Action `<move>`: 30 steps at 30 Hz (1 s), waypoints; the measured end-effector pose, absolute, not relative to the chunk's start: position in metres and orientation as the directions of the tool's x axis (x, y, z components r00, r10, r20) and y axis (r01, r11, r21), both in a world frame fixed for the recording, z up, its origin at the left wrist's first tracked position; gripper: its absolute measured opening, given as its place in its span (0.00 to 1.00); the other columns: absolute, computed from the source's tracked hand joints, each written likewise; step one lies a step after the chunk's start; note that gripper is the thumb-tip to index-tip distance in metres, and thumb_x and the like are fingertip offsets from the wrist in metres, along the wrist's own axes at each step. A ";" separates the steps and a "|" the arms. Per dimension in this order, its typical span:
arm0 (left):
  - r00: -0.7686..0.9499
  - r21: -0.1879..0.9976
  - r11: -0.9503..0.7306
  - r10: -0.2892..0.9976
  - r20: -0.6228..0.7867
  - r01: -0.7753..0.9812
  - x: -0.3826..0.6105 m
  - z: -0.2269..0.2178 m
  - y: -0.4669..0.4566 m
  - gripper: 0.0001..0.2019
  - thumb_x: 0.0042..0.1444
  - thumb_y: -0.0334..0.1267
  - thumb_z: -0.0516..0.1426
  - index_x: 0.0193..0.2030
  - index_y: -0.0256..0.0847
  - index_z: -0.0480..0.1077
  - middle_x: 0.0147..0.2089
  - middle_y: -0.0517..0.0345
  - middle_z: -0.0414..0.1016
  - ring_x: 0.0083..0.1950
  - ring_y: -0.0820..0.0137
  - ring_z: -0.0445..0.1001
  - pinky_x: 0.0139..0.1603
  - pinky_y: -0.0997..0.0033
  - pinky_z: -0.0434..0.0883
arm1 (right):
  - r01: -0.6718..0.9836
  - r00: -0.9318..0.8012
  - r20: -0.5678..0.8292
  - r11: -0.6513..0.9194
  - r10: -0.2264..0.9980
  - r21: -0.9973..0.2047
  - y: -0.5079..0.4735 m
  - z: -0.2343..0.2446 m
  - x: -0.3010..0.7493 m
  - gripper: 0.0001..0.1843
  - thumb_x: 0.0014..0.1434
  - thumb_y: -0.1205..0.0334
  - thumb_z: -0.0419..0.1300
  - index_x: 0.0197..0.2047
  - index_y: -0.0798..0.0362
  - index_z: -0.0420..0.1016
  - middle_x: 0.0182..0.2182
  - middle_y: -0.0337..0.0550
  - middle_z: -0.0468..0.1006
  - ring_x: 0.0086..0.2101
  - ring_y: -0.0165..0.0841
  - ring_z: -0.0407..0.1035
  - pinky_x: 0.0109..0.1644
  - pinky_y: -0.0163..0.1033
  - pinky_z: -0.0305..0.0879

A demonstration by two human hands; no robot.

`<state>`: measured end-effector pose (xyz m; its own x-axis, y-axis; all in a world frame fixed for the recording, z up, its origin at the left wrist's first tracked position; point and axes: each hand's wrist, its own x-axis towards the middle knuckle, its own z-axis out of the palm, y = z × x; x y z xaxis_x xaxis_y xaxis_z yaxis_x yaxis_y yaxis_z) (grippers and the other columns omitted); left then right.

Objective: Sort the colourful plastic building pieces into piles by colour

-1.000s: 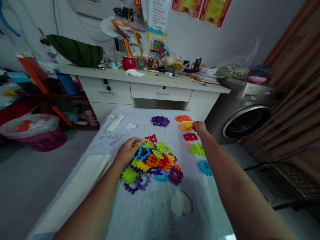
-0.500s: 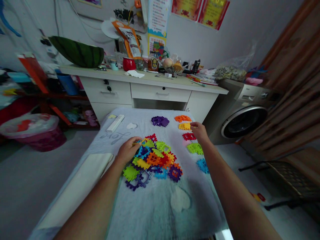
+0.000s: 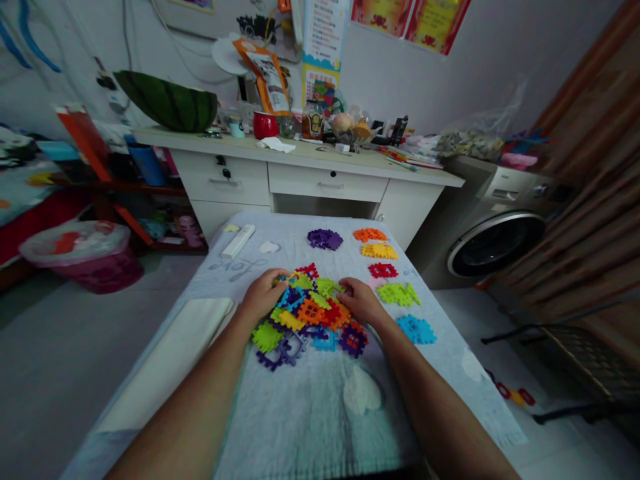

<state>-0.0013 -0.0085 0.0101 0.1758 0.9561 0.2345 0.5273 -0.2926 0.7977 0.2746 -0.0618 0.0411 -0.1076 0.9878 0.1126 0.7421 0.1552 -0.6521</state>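
Note:
A heap of coloured interlocking plastic tiles [image 3: 310,319] lies mid-table on a pale blue cloth [image 3: 310,413]. My left hand [image 3: 263,297] rests on the heap's left edge, fingers curled over a yellow tile. At the heap's right edge my right hand [image 3: 361,301] has its fingers bent down onto a green tile. Beyond and to the right lie sorted stacks: purple [image 3: 325,239], orange [image 3: 370,235], yellow [image 3: 379,251], red [image 3: 383,270], green [image 3: 397,293] and blue [image 3: 417,329].
A white remote [image 3: 238,241] lies at the cloth's far left, and a folded white cloth [image 3: 175,353] at its left edge. Behind stand a cluttered white desk [image 3: 320,180], a washing machine [image 3: 493,240] to the right and a pink bin [image 3: 83,257] to the left.
My right hand has come back from the yellow stack to the right side of the heap. My left hand has stayed on the heap. The camera has shifted slightly.

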 end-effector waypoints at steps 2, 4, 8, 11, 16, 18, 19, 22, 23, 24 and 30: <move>0.189 0.782 -0.335 0.942 0.276 0.525 -0.001 0.010 -0.007 0.16 0.52 0.45 0.53 0.44 0.43 0.73 0.49 0.55 0.76 0.52 0.62 0.73 0.57 0.63 0.68 | 0.678 -0.075 0.092 0.118 0.993 -0.726 -0.062 0.037 0.275 0.17 0.52 0.62 0.62 0.46 0.54 0.72 0.33 0.39 0.74 0.30 0.29 0.65 0.36 0.35 0.62; 0.203 0.767 -0.367 0.930 0.305 0.527 0.000 0.009 -0.006 0.15 0.52 0.45 0.53 0.43 0.43 0.73 0.49 0.54 0.75 0.53 0.62 0.72 0.59 0.62 0.66 | 0.597 -0.041 0.091 0.098 0.995 -0.796 -0.062 0.035 0.276 0.15 0.52 0.61 0.60 0.44 0.54 0.72 0.31 0.37 0.72 0.29 0.29 0.65 0.35 0.35 0.62; 0.216 0.747 -0.376 0.926 0.308 0.549 -0.001 0.007 -0.003 0.16 0.52 0.45 0.53 0.44 0.42 0.74 0.48 0.53 0.75 0.52 0.61 0.72 0.58 0.62 0.66 | 0.455 0.002 0.122 0.108 0.993 -0.884 -0.061 0.037 0.285 0.11 0.51 0.59 0.58 0.38 0.53 0.71 0.27 0.36 0.70 0.28 0.29 0.65 0.33 0.34 0.62; 0.213 0.748 -0.347 0.938 0.274 0.565 -0.002 0.006 -0.002 0.17 0.53 0.47 0.53 0.45 0.43 0.74 0.48 0.53 0.76 0.51 0.61 0.73 0.56 0.61 0.67 | 0.432 0.081 0.174 0.122 0.981 -0.894 -0.060 0.049 0.309 0.12 0.48 0.57 0.59 0.36 0.53 0.71 0.26 0.36 0.70 0.28 0.30 0.65 0.33 0.35 0.62; 0.217 0.748 -0.321 0.947 0.238 0.581 -0.002 0.007 -0.003 0.18 0.53 0.49 0.53 0.45 0.43 0.74 0.48 0.53 0.77 0.49 0.60 0.74 0.54 0.61 0.69 | 0.559 0.324 0.212 -0.006 0.922 -0.829 -0.069 0.070 0.382 0.09 0.46 0.58 0.60 0.32 0.53 0.71 0.22 0.35 0.68 0.24 0.28 0.61 0.27 0.33 0.56; 0.215 0.749 -0.319 0.947 0.237 0.581 -0.002 0.007 -0.002 0.19 0.52 0.49 0.53 0.46 0.43 0.74 0.48 0.53 0.78 0.49 0.60 0.74 0.53 0.62 0.69 | 0.625 0.431 0.226 -0.109 0.874 -0.773 -0.076 0.072 0.411 0.08 0.45 0.61 0.60 0.31 0.53 0.72 0.21 0.35 0.68 0.23 0.28 0.61 0.27 0.33 0.54; 0.215 0.749 -0.320 0.947 0.238 0.580 -0.002 0.006 -0.001 0.19 0.52 0.49 0.53 0.46 0.43 0.74 0.47 0.53 0.78 0.49 0.61 0.74 0.53 0.62 0.70 | 0.649 0.465 0.223 -0.159 0.857 -0.744 -0.080 0.072 0.423 0.07 0.44 0.63 0.59 0.31 0.53 0.72 0.21 0.35 0.69 0.22 0.28 0.61 0.26 0.33 0.54; 0.219 0.746 -0.322 0.946 0.238 0.583 -0.002 0.004 0.001 0.19 0.52 0.50 0.53 0.46 0.43 0.74 0.47 0.54 0.78 0.49 0.61 0.74 0.53 0.64 0.70 | 0.678 0.512 0.171 -0.273 0.842 -0.682 -0.087 0.067 0.446 0.10 0.43 0.66 0.58 0.32 0.54 0.74 0.21 0.35 0.71 0.22 0.28 0.62 0.27 0.33 0.55; 0.218 0.744 -0.322 0.947 0.237 0.585 -0.003 0.003 0.001 0.19 0.52 0.50 0.53 0.45 0.44 0.74 0.46 0.54 0.78 0.49 0.61 0.74 0.52 0.64 0.70 | 0.675 0.520 0.146 -0.299 0.842 -0.675 -0.088 0.064 0.450 0.10 0.43 0.67 0.58 0.32 0.54 0.74 0.20 0.35 0.71 0.22 0.29 0.63 0.27 0.33 0.55; 0.219 0.742 -0.322 0.946 0.237 0.588 -0.003 0.002 0.002 0.19 0.52 0.50 0.53 0.45 0.44 0.74 0.46 0.54 0.78 0.49 0.61 0.74 0.52 0.64 0.70 | 0.669 0.525 0.124 -0.319 0.842 -0.671 -0.089 0.060 0.452 0.11 0.43 0.67 0.58 0.33 0.54 0.74 0.20 0.36 0.71 0.22 0.29 0.64 0.27 0.33 0.56; 0.223 0.748 -0.321 0.946 0.233 0.580 -0.005 -0.002 0.002 0.20 0.53 0.50 0.53 0.46 0.43 0.74 0.48 0.54 0.78 0.48 0.61 0.75 0.51 0.64 0.70 | 0.719 0.538 0.128 -0.374 0.833 -0.586 -0.086 0.046 0.454 0.07 0.44 0.68 0.58 0.30 0.54 0.75 0.22 0.38 0.73 0.25 0.31 0.66 0.29 0.33 0.57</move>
